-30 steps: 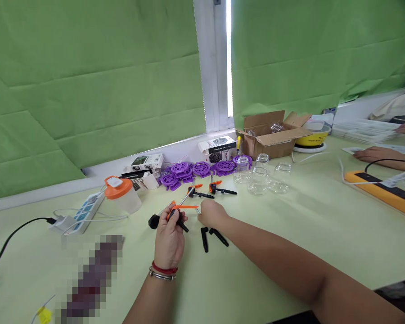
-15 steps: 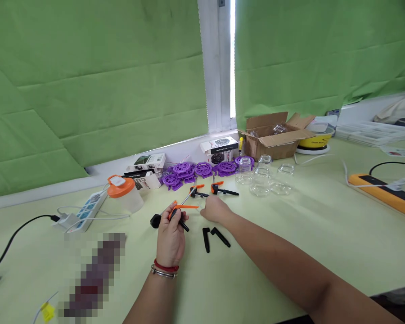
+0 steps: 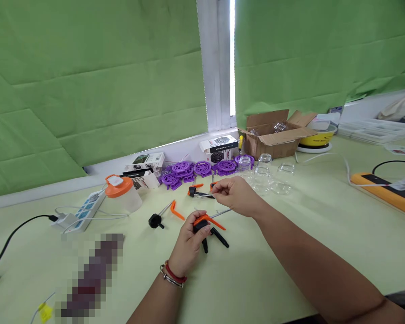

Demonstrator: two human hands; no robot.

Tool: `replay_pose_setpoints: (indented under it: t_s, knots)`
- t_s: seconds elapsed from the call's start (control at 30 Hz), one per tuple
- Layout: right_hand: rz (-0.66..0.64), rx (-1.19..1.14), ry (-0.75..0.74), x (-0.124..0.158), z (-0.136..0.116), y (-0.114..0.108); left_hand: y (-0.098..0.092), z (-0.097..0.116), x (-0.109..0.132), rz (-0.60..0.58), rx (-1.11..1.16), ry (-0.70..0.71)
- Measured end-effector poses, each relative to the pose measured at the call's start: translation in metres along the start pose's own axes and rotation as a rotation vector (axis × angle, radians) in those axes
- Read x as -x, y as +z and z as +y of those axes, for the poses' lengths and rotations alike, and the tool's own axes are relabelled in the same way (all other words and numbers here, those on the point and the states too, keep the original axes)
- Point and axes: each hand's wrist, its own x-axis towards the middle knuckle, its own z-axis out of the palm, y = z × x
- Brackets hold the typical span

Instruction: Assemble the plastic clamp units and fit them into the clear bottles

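My left hand (image 3: pixel 189 240) is closed round a small black-and-orange clamp (image 3: pixel 205 221) near the table's middle. A thin metal rod (image 3: pixel 221 211) sticks out of that clamp toward my right hand. My right hand (image 3: pixel 234 194) hovers a little above the table, its fingers pinched on another thin metal rod (image 3: pixel 205 195). Left of my hands lies a clamp bar with a black knob and an orange jaw (image 3: pixel 162 215). Two loose black handles (image 3: pixel 213 238) lie under my left hand's fingers. Two more small clamps (image 3: pixel 197 191) rest behind them.
Purple plastic wheels (image 3: pixel 202 168) and small boxes (image 3: pixel 145 161) line the back wall. Glass jars (image 3: pixel 261 173) stand right of them, an open cardboard box (image 3: pixel 275 132) behind. An orange-lidded container (image 3: pixel 121 193) and a white power strip (image 3: pixel 81 211) sit left. An orange power strip (image 3: pixel 388 191) lies right.
My left hand put down the knobbed clamp bar and moved right onto another clamp. My right hand lifted up and right with a thin rod. Another person's hands at the right are gone.
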Motion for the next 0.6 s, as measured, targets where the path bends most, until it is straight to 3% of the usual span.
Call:
replay_pose_setpoints:
  t_s: [0.13,0.27,0.43,0.6]
  knots:
    - [-0.071,-0.007,-0.04,0.0,-0.005,0.008,0.001,-0.005,-0.003,-0.031,0.04,-0.013]
    - [-0.147,-0.073,-0.013,-0.005,0.008,0.018,0.001,-0.006,-0.005,-0.039,0.077,-0.013]
    - [-0.105,-0.245,0.054,-0.008,0.023,0.032,0.001,-0.004,-0.005,-0.063,0.071,-0.019]
    - [-0.05,-0.288,0.122,-0.006,0.02,0.044,0.002,-0.001,-0.003,-0.132,0.056,-0.026]
